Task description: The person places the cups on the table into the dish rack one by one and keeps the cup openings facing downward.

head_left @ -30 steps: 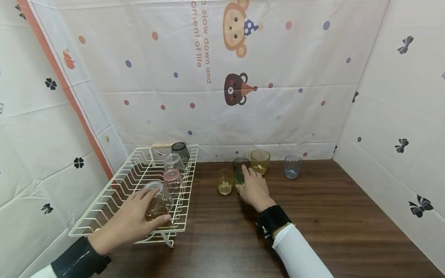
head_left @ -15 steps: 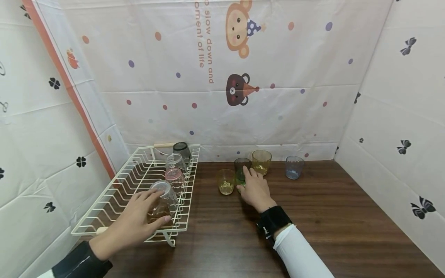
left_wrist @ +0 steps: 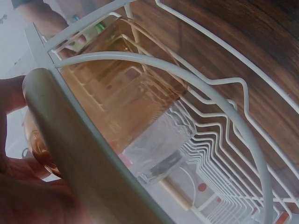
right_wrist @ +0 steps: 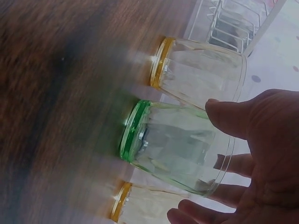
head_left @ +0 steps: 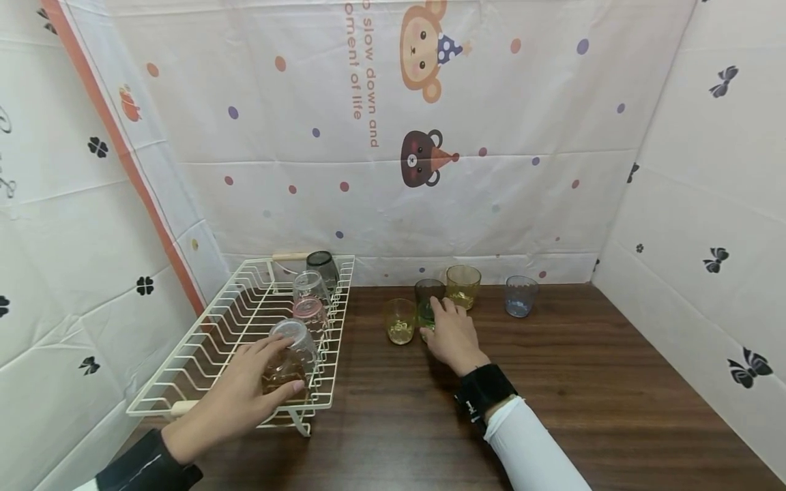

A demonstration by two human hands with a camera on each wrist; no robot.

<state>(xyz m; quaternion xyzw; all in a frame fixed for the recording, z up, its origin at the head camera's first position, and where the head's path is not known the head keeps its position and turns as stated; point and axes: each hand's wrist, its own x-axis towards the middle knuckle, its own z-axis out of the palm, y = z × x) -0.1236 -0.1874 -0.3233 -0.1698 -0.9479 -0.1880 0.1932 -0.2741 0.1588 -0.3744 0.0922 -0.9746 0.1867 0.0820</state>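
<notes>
The brown worktop [head_left: 565, 402] carries a white wire rack [head_left: 230, 334], which stands at its left side. The person's left grip [head_left: 242, 389] is curled around an amber glass [head_left: 282, 375], placed in the near end of this rack. The right grip [head_left: 454, 337] holds a green glass [right_wrist: 175, 144] near its rim; it stands on the worktop, between a pale yellow glass [head_left: 401, 324] and a deeper yellow glass [head_left: 463, 286]. A blue glass [head_left: 520, 297] stands apart.

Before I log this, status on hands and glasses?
Left fingers hold amber glass at rack. Right fingers round green glass. Yellow glass close on its left.
</notes>
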